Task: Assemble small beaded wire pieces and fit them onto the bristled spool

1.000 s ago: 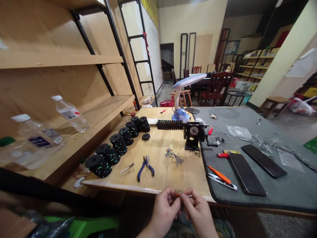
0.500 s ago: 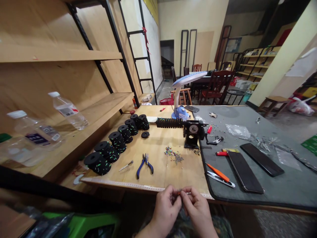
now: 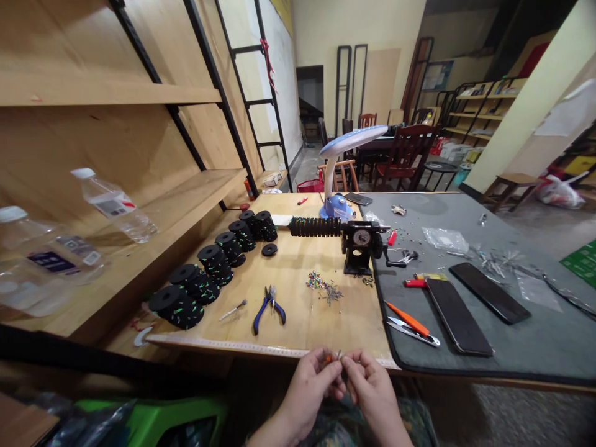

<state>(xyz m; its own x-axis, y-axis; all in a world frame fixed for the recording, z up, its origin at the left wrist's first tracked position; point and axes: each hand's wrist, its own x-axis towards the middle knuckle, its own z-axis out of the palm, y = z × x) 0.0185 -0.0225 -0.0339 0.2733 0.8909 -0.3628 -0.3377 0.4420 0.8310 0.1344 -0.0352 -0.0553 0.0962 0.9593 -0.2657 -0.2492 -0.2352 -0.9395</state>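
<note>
Both my hands meet just below the table's front edge. My left hand (image 3: 311, 383) pinches a tiny orange piece (image 3: 328, 358) between thumb and fingertips. My right hand (image 3: 367, 386) is also pinched, on a thin metal pin (image 3: 339, 356) touching that piece. On the wooden board (image 3: 298, 323) ahead lie blue-handled pliers (image 3: 269, 305), a small pile of coloured beads and pins (image 3: 322, 286) and a black hand-crank winder (image 3: 357, 246) with a black coil on its shaft.
Rows of black spools (image 3: 205, 276) line the board's left side. On the grey mat (image 3: 512, 347) lie snips (image 3: 412, 329), an orange tool (image 3: 408, 318), two phones (image 3: 459, 315), a red lighter (image 3: 414, 283). A desk lamp (image 3: 343, 164) stands behind. Water bottles (image 3: 112, 206) rest on the left shelf.
My hands stayed pinched together on the small piece, with slight finger shifts. The view drifted a little; nothing on the table moved.
</note>
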